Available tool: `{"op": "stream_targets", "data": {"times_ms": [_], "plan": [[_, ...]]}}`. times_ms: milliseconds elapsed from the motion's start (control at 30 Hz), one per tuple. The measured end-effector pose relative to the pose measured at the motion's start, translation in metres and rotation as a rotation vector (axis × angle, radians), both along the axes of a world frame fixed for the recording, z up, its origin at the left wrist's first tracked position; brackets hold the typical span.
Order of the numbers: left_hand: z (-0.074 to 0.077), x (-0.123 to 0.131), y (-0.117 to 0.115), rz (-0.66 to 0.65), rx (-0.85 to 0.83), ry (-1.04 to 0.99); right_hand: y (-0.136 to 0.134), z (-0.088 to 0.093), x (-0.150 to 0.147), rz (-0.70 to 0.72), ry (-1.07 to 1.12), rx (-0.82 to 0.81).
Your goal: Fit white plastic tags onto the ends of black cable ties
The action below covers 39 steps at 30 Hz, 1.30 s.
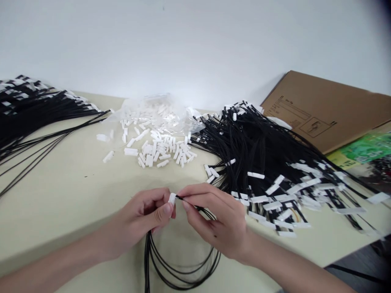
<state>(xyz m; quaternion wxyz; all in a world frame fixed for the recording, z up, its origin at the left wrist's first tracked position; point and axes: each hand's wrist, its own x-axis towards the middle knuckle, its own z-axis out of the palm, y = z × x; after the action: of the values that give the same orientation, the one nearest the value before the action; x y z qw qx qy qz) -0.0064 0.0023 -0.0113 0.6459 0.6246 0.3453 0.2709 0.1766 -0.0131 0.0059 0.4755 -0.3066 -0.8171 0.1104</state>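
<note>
My left hand (146, 217) pinches a small white connector (172, 198) between thumb and fingers. My right hand (214, 217) pinches the end of a thin black cable (183, 268) right against that connector. The cable loops down below both hands toward the near table edge. Both hands hover over the pale table (61, 187), near its front.
A heap of loose white connectors (159, 146) spills from a clear plastic bag (152, 108) behind the hands. A big pile of black cables with white tags (269, 162) lies to the right, another bundle (27, 110) at far left. A flat cardboard box (324, 110) leans at back right.
</note>
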Motion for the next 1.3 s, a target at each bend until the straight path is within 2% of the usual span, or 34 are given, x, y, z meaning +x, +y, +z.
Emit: {"op": "stream_targets", "data": {"times_ms": [400,1300], "plan": [[0.001,0.002,0.000,0.010,-0.059,-0.050,0.003,0.002,0.001,0.010,0.000,0.089],[0.000,0.002,0.002,-0.031,-0.108,-0.097,0.004,0.010,0.001,0.026,0.055,-0.002]]}}
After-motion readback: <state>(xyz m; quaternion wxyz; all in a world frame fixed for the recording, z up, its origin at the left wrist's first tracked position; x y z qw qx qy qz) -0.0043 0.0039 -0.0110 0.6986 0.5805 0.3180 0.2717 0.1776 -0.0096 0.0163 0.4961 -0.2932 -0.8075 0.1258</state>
